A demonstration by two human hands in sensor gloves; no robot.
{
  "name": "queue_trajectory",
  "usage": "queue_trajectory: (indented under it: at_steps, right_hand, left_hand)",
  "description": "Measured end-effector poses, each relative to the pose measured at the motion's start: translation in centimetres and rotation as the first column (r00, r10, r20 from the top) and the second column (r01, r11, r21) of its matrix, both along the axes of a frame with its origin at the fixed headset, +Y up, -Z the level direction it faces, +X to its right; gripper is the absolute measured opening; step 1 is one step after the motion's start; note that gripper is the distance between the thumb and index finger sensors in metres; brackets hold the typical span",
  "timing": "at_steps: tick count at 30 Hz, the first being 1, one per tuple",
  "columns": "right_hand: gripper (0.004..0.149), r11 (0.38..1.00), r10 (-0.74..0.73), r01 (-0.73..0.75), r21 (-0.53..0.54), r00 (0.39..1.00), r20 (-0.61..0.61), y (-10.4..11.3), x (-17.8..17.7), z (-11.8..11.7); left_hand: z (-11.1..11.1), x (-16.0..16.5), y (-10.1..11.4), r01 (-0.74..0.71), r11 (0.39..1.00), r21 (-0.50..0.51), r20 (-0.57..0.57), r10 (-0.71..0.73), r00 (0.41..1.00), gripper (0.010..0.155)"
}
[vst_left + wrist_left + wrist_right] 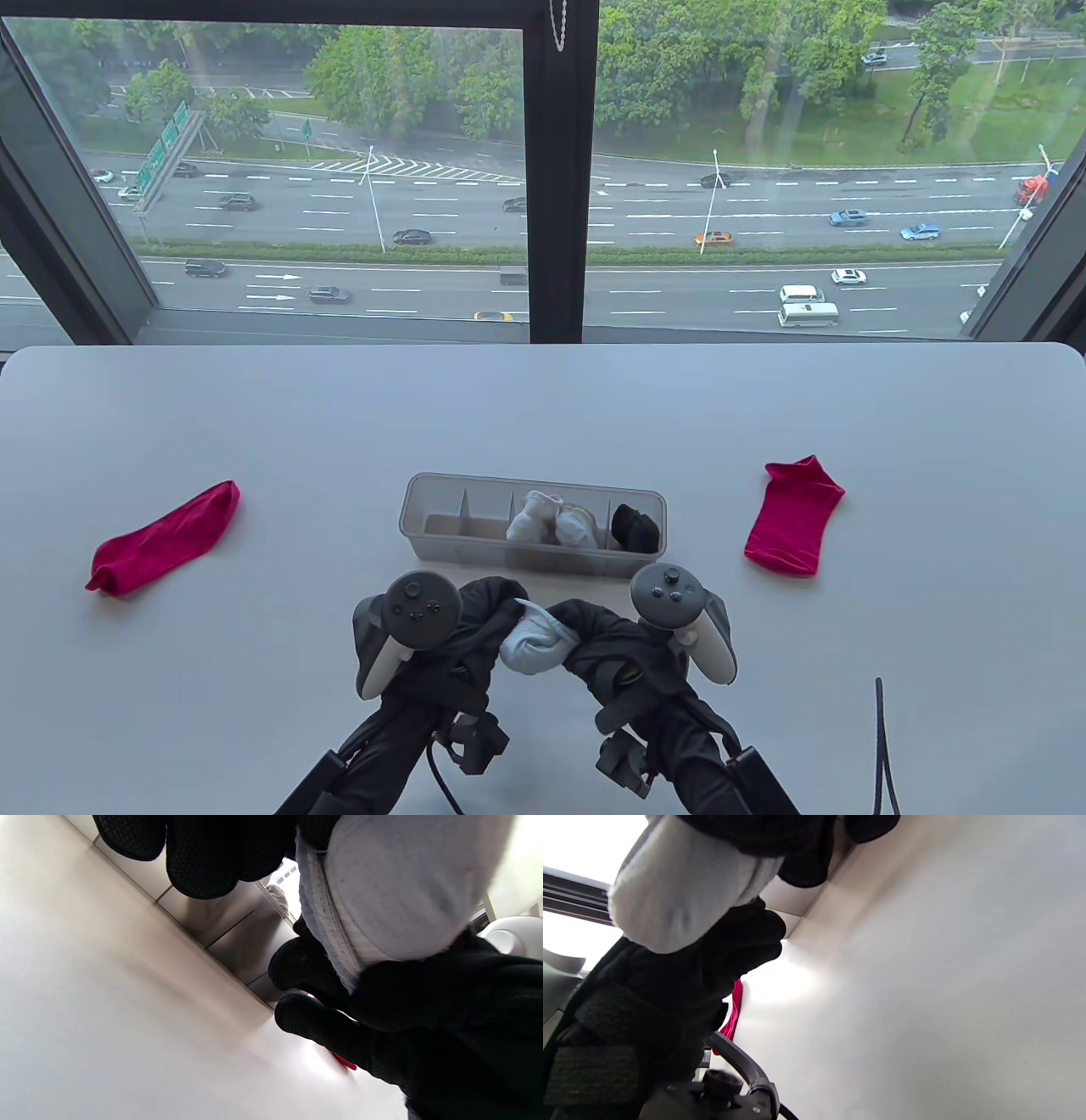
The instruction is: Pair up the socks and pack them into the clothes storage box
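Note:
Both gloved hands hold a bundled light grey sock pair point(533, 643) just above the table, in front of the clear storage box point(441, 543). My left hand point(490, 609) grips its left side and my right hand point(585, 638) grips its right side. The bundle fills the left wrist view point(390, 895) and shows in the right wrist view point(678, 891). In the box lie a white sock bundle point(550, 519) and a black sock bundle point(635, 526). One red sock point(165, 536) lies far left, another red sock point(792, 526) lies to the right of the box.
The box has several compartments; its two left ones point(443, 519) hold nothing. A dark cable point(882, 747) lies at the table's front right. The far table edge meets a large window.

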State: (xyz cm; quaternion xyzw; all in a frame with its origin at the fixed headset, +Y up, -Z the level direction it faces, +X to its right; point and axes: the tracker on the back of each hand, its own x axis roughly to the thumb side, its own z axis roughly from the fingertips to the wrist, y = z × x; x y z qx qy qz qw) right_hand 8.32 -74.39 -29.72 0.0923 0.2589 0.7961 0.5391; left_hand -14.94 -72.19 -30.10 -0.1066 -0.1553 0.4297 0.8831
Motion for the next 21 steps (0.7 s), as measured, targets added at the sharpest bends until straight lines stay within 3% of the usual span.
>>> queue_trajectory:
  at_steps: [2,4,7,9,11,13,15,17,18,19,21]
  right_hand:
    - [0.06,1.0,-0.003,0.004,-0.013,1.0,0.023,-0.3,0.5,-0.1]
    - [0.056,1.0,0.0,0.0,-0.015,1.0,0.022,-0.4,0.6,-0.3]
    - [0.046,0.999,-0.03,0.029,-0.012,0.999,-0.036,-0.2,0.2,-0.2]
    - [0.046,0.999,0.03,-0.029,0.018,0.999,-0.019,-0.1,0.2,-0.2]
    - [0.048,0.992,0.103,-0.104,0.075,0.994,0.026,0.3,0.5,-0.1]
    - [0.05,0.969,0.192,-0.201,0.143,0.978,0.078,0.6,0.6,0.1]
    - [0.055,0.951,0.238,-0.249,0.183,0.968,0.079,0.9,0.2,0.2]
    - [0.065,0.953,0.237,-0.245,0.179,0.969,0.065,1.0,-0.3,0.4]
    - [0.069,0.948,0.251,-0.262,0.183,0.965,0.077,1.0,-0.3,0.5]
    - [0.073,0.935,0.276,-0.295,0.199,0.954,0.115,1.1,0.0,0.6]
    - [0.074,0.924,0.27,-0.312,0.222,0.942,0.2,1.4,0.6,0.8]
  left_hand:
    - [-0.1,0.0,0.2,-0.059,0.998,-0.02,0.111,0.061,0.992,0.036]
    - [0.0,0.3,0.5,-0.029,0.999,-0.043,0.159,0.036,0.987,0.036]
    - [-0.3,0.2,0.3,0.141,0.99,0.023,0.029,-0.141,0.99,0.037]
    - [-0.2,0.0,0.1,0.12,0.993,0.005,0.034,-0.12,0.992,0.038]
    - [-0.2,-0.5,0.3,0.065,0.996,-0.058,0.091,-0.06,0.994,0.047]
    - [-0.2,-0.6,0.3,0.01,0.988,-0.157,0.145,0.013,0.989,0.065]
    - [0.0,0.2,-0.2,0.067,0.964,-0.257,0.283,0.009,0.959,0.079]
    - [0.2,1.3,-0.6,0.055,0.963,-0.264,0.349,0.043,0.936,0.076]
    - [0.1,1.5,-0.7,0.008,0.967,-0.255,0.317,0.076,0.946,0.068]
    - [0.1,1.4,-0.6,-0.077,0.967,-0.242,0.214,0.13,0.968,0.065]
    - [-0.1,0.9,-0.3,-0.134,0.966,-0.223,0.114,0.162,0.98,0.064]
